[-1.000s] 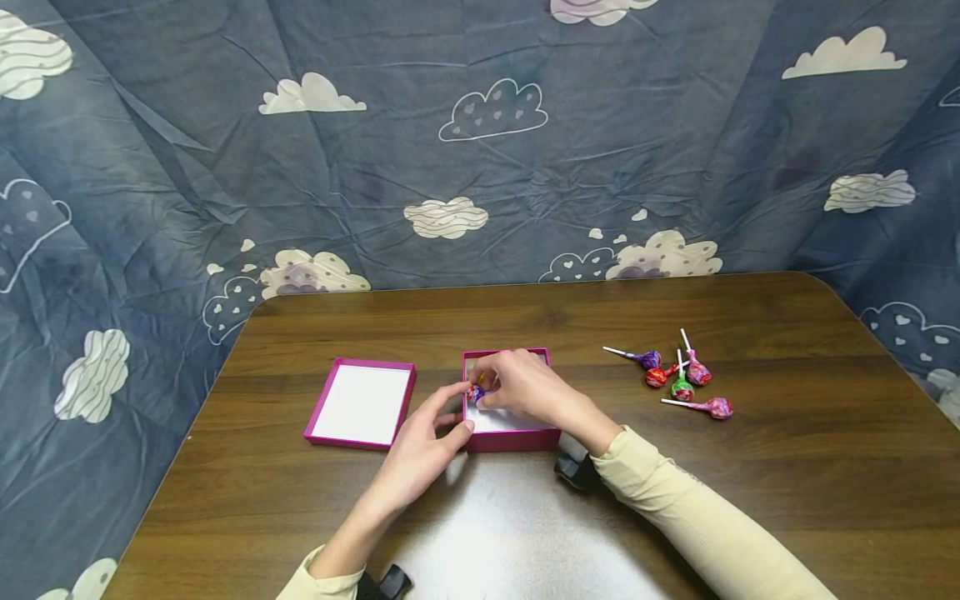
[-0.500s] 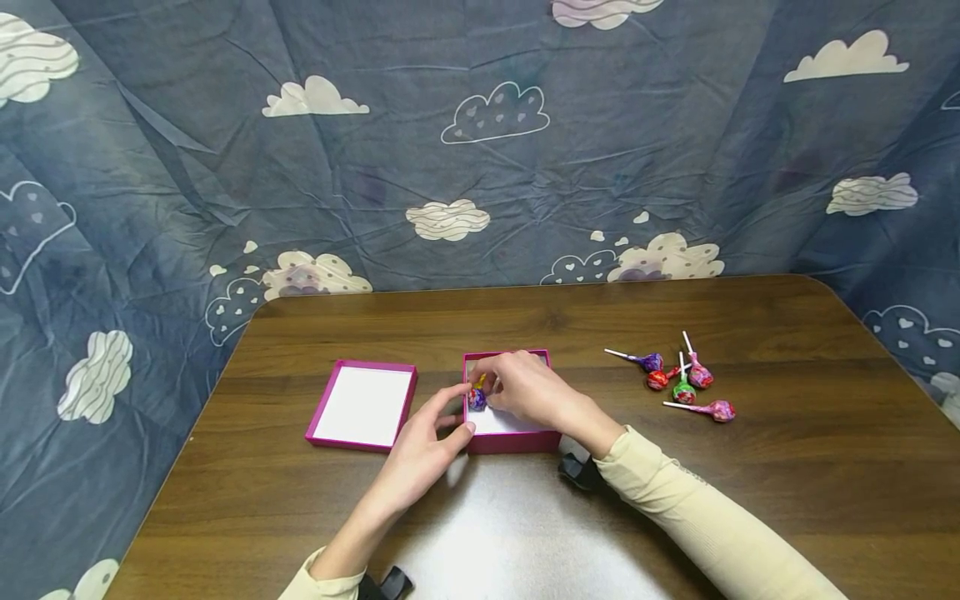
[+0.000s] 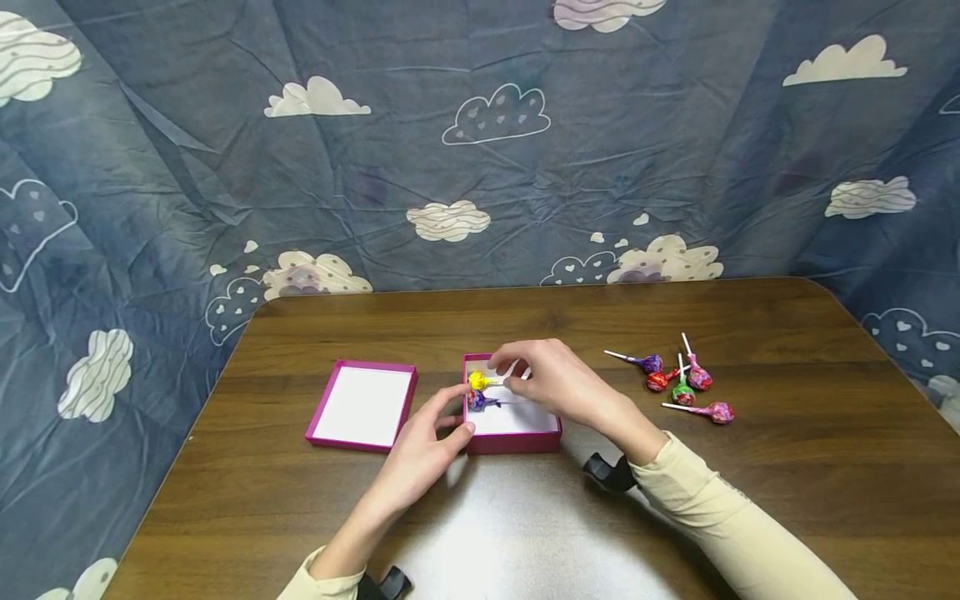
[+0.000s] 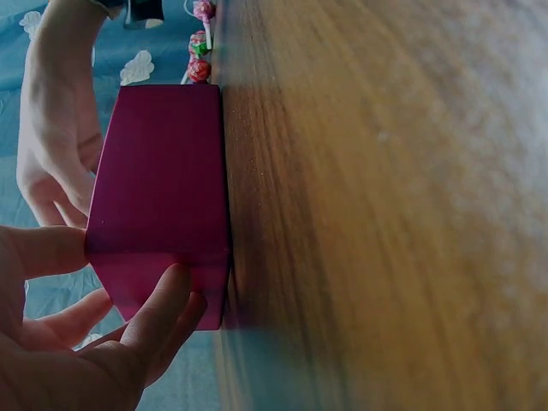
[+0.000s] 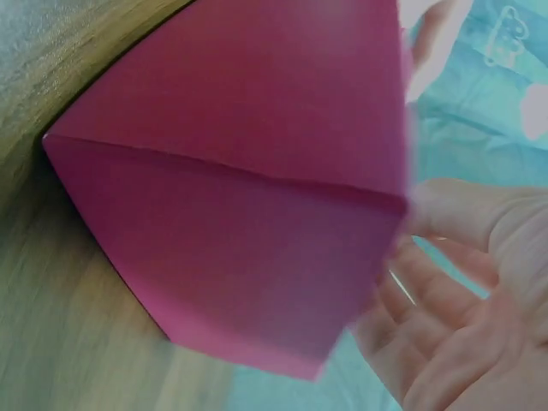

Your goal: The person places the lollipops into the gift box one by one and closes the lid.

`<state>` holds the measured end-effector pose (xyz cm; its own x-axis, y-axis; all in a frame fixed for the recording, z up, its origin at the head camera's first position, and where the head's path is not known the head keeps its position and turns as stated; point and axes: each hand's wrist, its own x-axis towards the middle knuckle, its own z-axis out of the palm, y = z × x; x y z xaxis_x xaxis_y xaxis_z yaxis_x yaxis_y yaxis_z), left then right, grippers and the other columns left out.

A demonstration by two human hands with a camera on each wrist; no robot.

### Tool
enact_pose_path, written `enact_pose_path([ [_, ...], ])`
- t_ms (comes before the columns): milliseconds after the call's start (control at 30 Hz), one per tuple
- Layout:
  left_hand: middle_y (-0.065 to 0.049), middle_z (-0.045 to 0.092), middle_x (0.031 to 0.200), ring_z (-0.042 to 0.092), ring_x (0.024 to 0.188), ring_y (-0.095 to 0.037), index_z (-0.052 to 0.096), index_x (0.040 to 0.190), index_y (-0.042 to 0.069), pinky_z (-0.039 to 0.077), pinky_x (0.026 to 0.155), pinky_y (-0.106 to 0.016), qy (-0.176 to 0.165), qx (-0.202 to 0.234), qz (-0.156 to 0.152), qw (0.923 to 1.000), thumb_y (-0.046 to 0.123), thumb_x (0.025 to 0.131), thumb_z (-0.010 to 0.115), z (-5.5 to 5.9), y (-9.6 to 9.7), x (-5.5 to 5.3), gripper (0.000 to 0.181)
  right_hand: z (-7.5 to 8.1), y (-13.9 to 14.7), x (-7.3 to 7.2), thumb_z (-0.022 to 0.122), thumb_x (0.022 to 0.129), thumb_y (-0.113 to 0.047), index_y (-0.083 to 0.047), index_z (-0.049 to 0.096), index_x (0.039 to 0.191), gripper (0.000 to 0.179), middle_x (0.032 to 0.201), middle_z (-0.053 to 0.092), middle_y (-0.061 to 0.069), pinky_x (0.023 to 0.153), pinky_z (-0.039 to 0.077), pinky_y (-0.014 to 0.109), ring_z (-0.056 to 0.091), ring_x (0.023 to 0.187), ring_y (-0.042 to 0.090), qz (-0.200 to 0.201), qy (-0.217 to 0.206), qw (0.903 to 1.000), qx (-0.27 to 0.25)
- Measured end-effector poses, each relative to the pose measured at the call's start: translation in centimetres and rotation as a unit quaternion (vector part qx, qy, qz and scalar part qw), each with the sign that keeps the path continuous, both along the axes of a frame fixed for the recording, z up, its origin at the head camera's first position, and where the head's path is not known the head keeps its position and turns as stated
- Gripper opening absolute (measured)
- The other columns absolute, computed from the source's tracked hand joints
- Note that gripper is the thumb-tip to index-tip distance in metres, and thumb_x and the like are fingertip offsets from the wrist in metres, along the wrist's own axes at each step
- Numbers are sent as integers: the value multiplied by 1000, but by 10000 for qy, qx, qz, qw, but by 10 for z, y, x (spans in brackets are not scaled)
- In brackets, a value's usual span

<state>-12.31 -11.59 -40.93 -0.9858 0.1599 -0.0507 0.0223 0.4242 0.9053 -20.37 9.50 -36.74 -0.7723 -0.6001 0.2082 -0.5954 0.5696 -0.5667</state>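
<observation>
In the head view, an open magenta box (image 3: 514, 443) with a white inside stands mid-table. A yellow lollipop (image 3: 477, 381) and a purple lollipop (image 3: 477, 401) lie in it with their heads at the left wall. My right hand (image 3: 558, 379) is over the box, its thumb and fingers at the yellow lollipop's white stick. My left hand (image 3: 420, 446) rests against the box's left side, index fingertip at the rim and thumb near the front corner. In the left wrist view, the left fingers (image 4: 163, 312) lie along the side wall. The box hides part of the right hand in the right wrist view.
Left of the box lies its magenta lid (image 3: 362, 404), white inside up. On the right are several loose lollipops, among them a green one (image 3: 682, 392) and a pink one (image 3: 720, 412). A cloud-print cloth (image 3: 495, 183) hangs behind the wooden table (image 3: 300, 500).
My right hand has moved right and slightly up, uncovering the yellow lollipop's head. The purple lollipop has shifted toward the front and now lies with its stick showing. The left hand stays put.
</observation>
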Motion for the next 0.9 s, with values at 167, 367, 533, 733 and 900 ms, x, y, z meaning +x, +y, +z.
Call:
enact_pose_path([
  [167, -6, 48, 145, 58, 117, -32, 50, 142, 19, 50, 90, -49, -22, -9, 31, 10000, 19, 94, 64, 1, 1, 0, 50, 10, 15, 11, 69, 86, -2, -11, 72, 108, 24, 99, 71, 0, 72, 54, 33, 65, 82, 10, -72, -210, 9989, -404],
  [367, -7, 48, 145, 58, 117, -32, 50, 142, 19, 50, 90, -49, 6, -16, 39, 10000, 20, 94, 64, 2, 1, 1, 51, 15, 33, 22, 69, 87, -2, -13, 72, 108, 24, 99, 70, -4, 74, 55, 34, 64, 82, 10, -267, -351, 9970, -643],
  [533, -7, 49, 145, 58, 117, -32, 51, 142, 19, 50, 90, -48, 57, -21, 23, 10000, 21, 93, 64, 1, 1, 2, 51, 15, 51, 25, 70, 87, -2, -15, 72, 107, 24, 95, 70, -5, 73, 54, 30, 64, 81, 10, -517, -249, 9959, -694],
  [733, -9, 48, 145, 58, 117, -33, 51, 142, 18, 51, 90, -48, 37, 14, 12, 10000, 20, 93, 64, 1, 1, 2, 51, 17, 76, 27, 70, 87, -2, -16, 72, 105, 23, 93, 70, -6, 73, 55, 31, 65, 81, 11, -713, -170, 9953, -626],
  [900, -8, 48, 145, 58, 117, -33, 51, 142, 19, 51, 90, -48, 51, 18, 18, 10000, 19, 93, 64, 1, 2, 3, 51, 20, 99, 29, 71, 87, 0, -18, 73, 102, 23, 92, 70, -10, 71, 54, 29, 64, 80, 9, -783, 24, 9961, -409],
])
